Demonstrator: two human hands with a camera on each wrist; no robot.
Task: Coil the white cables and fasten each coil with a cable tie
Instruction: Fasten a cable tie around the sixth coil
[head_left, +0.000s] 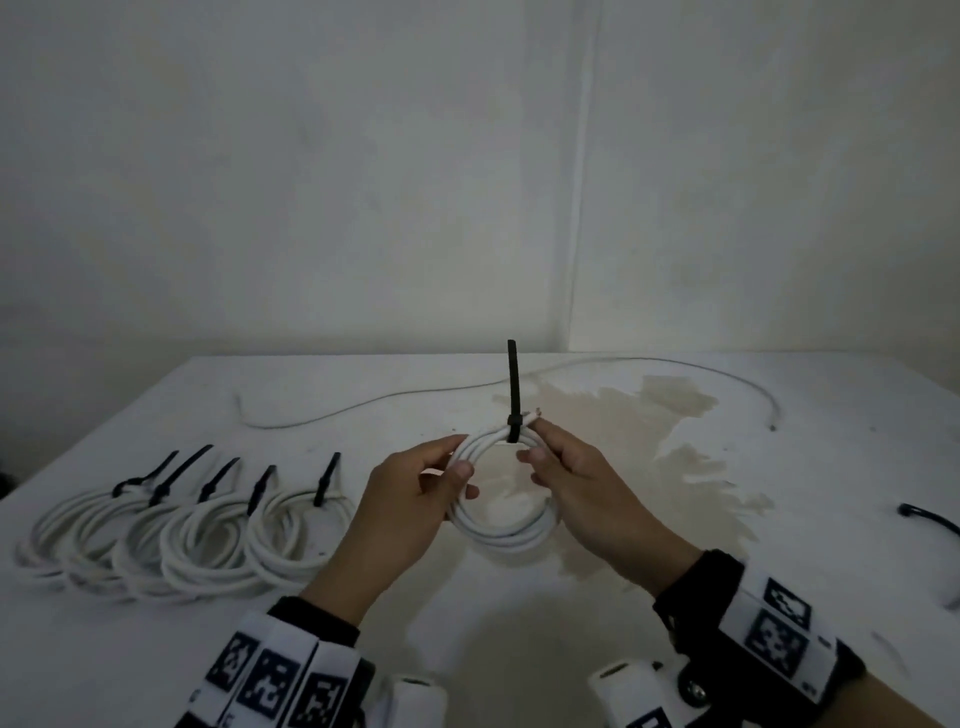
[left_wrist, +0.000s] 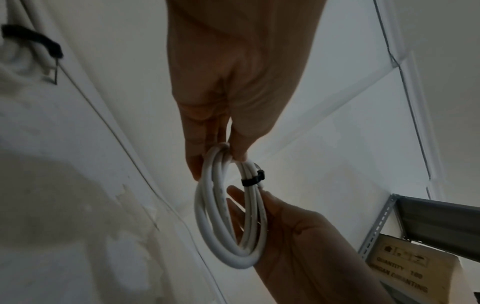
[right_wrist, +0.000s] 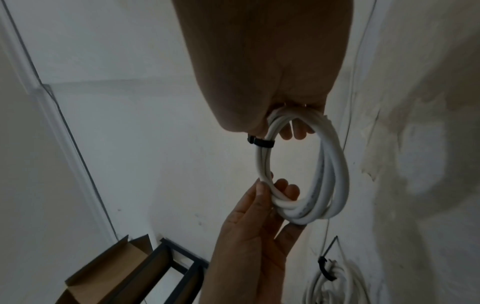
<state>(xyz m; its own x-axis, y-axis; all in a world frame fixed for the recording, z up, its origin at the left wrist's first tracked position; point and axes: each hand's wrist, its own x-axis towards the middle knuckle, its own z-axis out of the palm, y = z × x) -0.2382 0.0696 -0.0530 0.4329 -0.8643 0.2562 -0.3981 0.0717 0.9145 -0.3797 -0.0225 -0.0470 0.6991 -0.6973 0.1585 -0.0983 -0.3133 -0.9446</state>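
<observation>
On the counter (head_left: 779, 519) there were five finished white coils (head_left: 182, 540) in a row at the left, each with one black tie, so five ties (head_left: 324, 480) there. One more coil (head_left: 501, 535) was held above the counter between two hands, the left hand (head_left: 410, 512) and the right hand (head_left: 592, 493), and it carried one black cable tie (head_left: 512, 389). That made six coils and six ties on coils. One uncoiled white cable (head_left: 415, 392) lay at the back. One loose black tie (head_left: 930, 519) lay at the right edge.
</observation>
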